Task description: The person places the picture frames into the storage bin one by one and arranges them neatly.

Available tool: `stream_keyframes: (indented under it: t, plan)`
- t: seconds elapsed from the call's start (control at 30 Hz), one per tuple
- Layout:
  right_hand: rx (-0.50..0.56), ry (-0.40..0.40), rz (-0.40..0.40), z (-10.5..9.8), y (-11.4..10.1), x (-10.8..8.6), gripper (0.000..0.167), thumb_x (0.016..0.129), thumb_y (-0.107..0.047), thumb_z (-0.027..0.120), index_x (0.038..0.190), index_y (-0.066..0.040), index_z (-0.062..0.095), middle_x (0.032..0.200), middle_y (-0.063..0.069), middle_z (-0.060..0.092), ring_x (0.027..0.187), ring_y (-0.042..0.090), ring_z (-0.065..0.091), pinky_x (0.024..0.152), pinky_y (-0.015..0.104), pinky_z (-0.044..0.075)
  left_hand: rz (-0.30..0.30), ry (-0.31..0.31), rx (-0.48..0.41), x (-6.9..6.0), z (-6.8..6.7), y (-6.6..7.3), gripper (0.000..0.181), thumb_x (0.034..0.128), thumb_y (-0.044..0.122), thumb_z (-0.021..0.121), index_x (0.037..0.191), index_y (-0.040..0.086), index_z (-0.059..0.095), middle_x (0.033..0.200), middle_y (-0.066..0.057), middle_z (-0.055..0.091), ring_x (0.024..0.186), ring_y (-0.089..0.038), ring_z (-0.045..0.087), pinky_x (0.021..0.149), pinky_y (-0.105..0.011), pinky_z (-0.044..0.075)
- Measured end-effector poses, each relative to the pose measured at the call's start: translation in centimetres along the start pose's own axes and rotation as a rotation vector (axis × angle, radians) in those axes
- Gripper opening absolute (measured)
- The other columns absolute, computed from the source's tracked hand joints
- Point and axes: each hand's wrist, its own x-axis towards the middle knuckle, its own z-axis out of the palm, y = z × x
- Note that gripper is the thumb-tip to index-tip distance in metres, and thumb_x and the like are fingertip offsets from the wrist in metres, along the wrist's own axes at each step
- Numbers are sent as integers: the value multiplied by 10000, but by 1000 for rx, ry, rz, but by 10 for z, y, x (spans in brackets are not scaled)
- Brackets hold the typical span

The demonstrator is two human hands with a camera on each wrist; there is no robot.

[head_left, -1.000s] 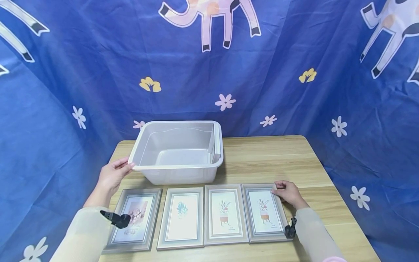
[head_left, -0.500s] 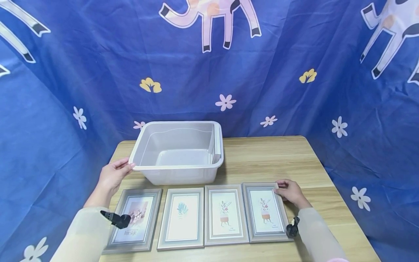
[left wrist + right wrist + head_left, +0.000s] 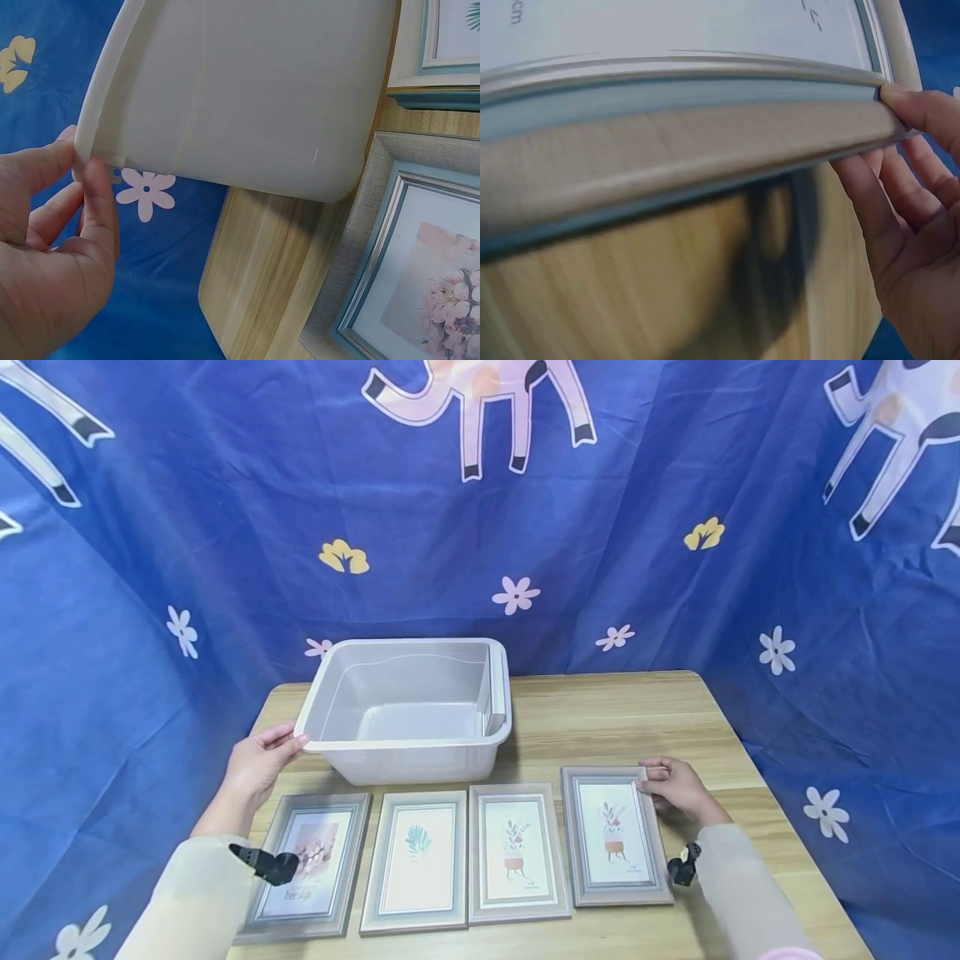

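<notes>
The left hand (image 3: 258, 766) pinches the front left corner of the rim of a pale grey tub (image 3: 420, 764); in the left wrist view thumb and fingers of the hand (image 3: 64, 232) grip the rim (image 3: 94, 112). With thumb on top and fingers beneath, the right hand (image 3: 684, 789) holds the upper right corner of the rightmost picture frame (image 3: 660, 860), which shows a potted plant. In the right wrist view the hand (image 3: 922, 217) grips that frame (image 3: 667, 150) above the wood. One or more thin frame-like pieces (image 3: 497, 681) stand against the tub's right inner wall.
Three more frames lie in a row in front of the tub: a pink flower picture (image 3: 345, 868) at left, a blue leaf picture (image 3: 371, 877), and another plant picture (image 3: 517, 910). Blue patterned cloth (image 3: 600, 568) surrounds the wooden table (image 3: 615, 718).
The right hand has lifted the rightmost frame a little and moved it right and away from its neighbour. The left hand and the tub have stayed in place.
</notes>
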Motion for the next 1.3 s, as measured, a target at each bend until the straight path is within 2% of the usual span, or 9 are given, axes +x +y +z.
stream_keyframes:
  t: [0.13,0.2,0.3,0.4,0.5,0.63,0.7,1.0,1.3]
  plan:
    - [22,-39,-17,-9,-4,1,562,816,-79,750,1290,99,505,878,66,555,767,168,608,588,357,591,1,1,7,0,0,0,618,911,101,652,1364,-182,342,852,108,614,768,28,603,778,-157,539]
    - [39,-63,-28,-12,-5,1,571,826,-80,739,1300,115,488,910,69,576,792,173,627,636,370,601,2,1,15,0,0,0,605,916,95,643,1365,-179,344,846,124,605,764,35,600,777,-156,538]
    - [85,-82,-19,-17,-10,1,575,828,-64,733,1307,121,475,867,42,549,791,178,651,690,405,603,-1,1,33,1,0,0,592,923,94,634,1369,-171,348,844,137,597,766,40,596,782,-159,538]
    - [99,-102,-32,-22,-15,1,595,837,-63,722,1316,148,438,807,18,452,805,161,645,719,411,598,-4,0,32,1,-1,-1,599,922,101,636,1370,-171,346,842,143,594,766,43,595,779,-155,537]
    - [100,-107,-41,-27,-20,0,609,847,-82,720,1319,156,417,866,26,536,811,154,645,724,396,599,-3,-2,21,1,-1,-2,608,919,99,641,1370,-175,339,847,135,600,766,41,597,787,-163,537]
    - [90,-99,-63,-32,-28,-2,595,862,-128,716,1305,150,432,1039,112,642,812,168,661,717,382,600,-1,-1,16,2,-1,-3,602,919,88,639,1366,-180,339,837,142,600,762,38,599,778,-157,539]
    - [74,-96,-89,-34,-31,-2,570,879,-146,700,1291,155,445,1064,136,649,814,153,657,710,374,601,-1,0,15,3,-1,-3,596,919,82,637,1365,-181,342,832,146,601,761,37,600,771,-153,539]
    - [75,-63,-181,-44,-38,-1,516,915,-203,666,1249,154,499,1062,108,668,867,37,615,743,432,590,-8,1,20,5,-2,-5,597,918,91,640,1370,-170,348,845,136,611,765,37,602,811,-188,535]
    - [68,-30,-241,-49,-52,-3,492,926,-202,652,1229,160,513,1067,138,654,871,23,607,739,414,594,1,-3,6,4,-2,-4,638,907,119,662,1366,-182,337,848,124,607,766,34,604,812,-189,534]
